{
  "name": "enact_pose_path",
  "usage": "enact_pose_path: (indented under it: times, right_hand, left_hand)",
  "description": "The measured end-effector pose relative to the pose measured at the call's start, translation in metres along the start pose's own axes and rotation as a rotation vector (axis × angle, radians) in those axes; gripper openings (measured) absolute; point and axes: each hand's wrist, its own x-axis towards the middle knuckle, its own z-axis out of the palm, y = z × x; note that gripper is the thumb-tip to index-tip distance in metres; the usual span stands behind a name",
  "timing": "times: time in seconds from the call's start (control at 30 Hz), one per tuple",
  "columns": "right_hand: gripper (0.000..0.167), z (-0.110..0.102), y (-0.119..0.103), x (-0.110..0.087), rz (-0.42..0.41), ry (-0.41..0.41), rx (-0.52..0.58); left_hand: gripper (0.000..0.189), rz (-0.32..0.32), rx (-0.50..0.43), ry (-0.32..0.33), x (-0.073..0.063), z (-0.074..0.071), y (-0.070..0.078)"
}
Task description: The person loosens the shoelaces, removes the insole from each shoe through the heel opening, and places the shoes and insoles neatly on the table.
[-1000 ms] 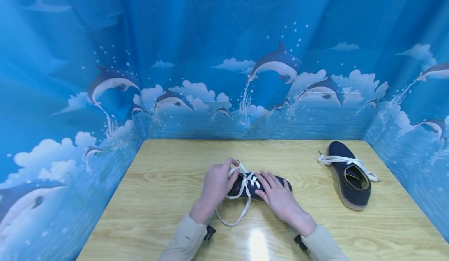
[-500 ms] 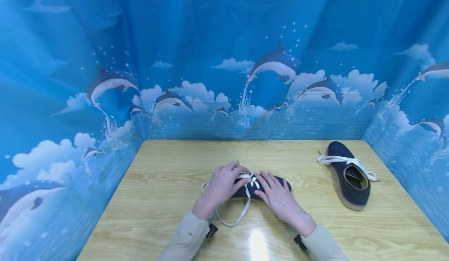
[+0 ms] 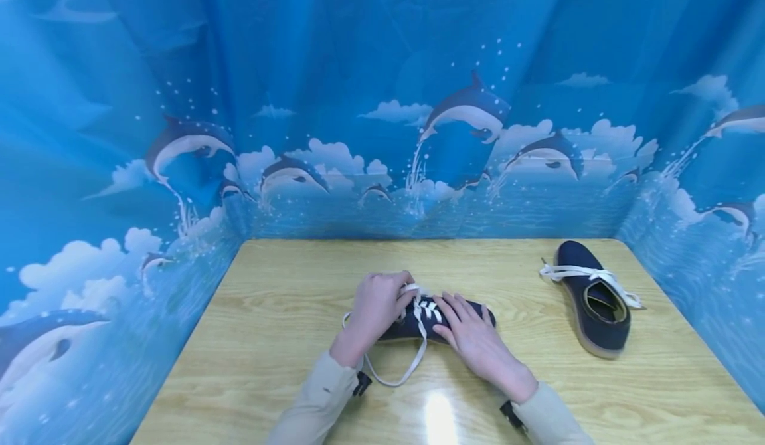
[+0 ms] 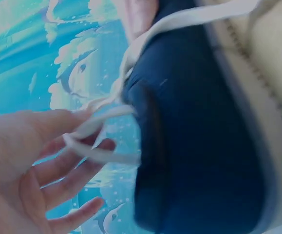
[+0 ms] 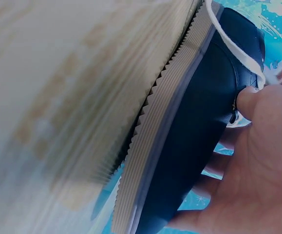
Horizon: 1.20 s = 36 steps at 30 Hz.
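Observation:
A dark navy shoe (image 3: pixel 406 327) with a pale ridged sole lies sideways on the table, toe to the right. White shoelace (image 4: pixel 106 156) forms a loop at its opening. My left hand (image 3: pixel 378 304) pinches this lace between thumb and index finger just above the opening, the other fingers spread in the left wrist view. My right hand (image 3: pixel 475 342) rests across the shoe's front, fingers laid over the toe and thumb (image 5: pixel 248 101) pressing beside the lacing. One lace length curves down over the near side onto the wood.
A second navy shoe (image 3: pixel 603 325), its white laces tied across it, stands at the right of the wooden table (image 3: pixel 281 285). A blue curtain (image 3: pixel 358 99) printed with dolphins encloses the back and sides.
My left hand first moves right toward the lacing, then draws back slightly left, with the lace between its fingers. My right hand stays on the shoe's front.

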Motion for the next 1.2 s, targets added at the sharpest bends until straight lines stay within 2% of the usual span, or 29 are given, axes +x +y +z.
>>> enact_pose_path:
  times: [0.17, 0.23, 0.3, 0.4, 0.47, 0.57, 0.7, 0.83, 0.97, 1.2]
  right_hand:
    - [0.056, 0.0, -0.001, 0.0, -0.006, -0.001, 0.0]
    - [0.055, 0.001, -0.001, 0.0, -0.005, -0.003, 0.0]
    - [0.055, 0.0, -0.001, 0.0, -0.004, -0.003, -0.003]
    - [0.055, 0.001, 0.0, 0.0, -0.001, -0.005, -0.01]
    - [0.056, 0.001, 0.0, 0.0, -0.002, -0.007, -0.011]
    - [0.055, 0.0, 0.0, 0.0, -0.001, -0.012, -0.014]
    - [0.055, -0.001, 0.0, 0.0, 0.002, -0.014, -0.013]
    - [0.055, -0.001, -0.001, 0.0, 0.001, -0.015, -0.012]
    - [0.055, -0.002, -0.001, 0.0, -0.001, -0.015, -0.015]
    - [0.056, -0.002, -0.001, 0.001, 0.004, -0.026, -0.013]
  left_hand:
    - [0.013, -0.153, -0.018, 0.132, 0.012, -0.006, -0.007]
    - [0.02, -0.176, -0.023, 0.134, 0.013, -0.005, -0.009]
    - [0.028, -0.175, -0.029, 0.089, 0.012, -0.004, -0.01]
    - [0.035, -0.138, -0.059, 0.008, 0.009, -0.001, -0.01]
    - [0.03, -0.102, -0.08, -0.024, 0.006, 0.001, -0.01]
    - [0.018, -0.016, -0.119, -0.055, 0.003, 0.0, -0.009]
    - [0.01, 0.098, -0.161, -0.137, -0.002, -0.001, -0.006]
    - [0.016, 0.139, -0.139, -0.202, -0.009, 0.0, -0.001]
    - [0.019, 0.131, -0.094, -0.206, -0.014, 0.004, 0.001]
    - [0.005, 0.114, -0.09, -0.132, -0.016, 0.009, 0.002]
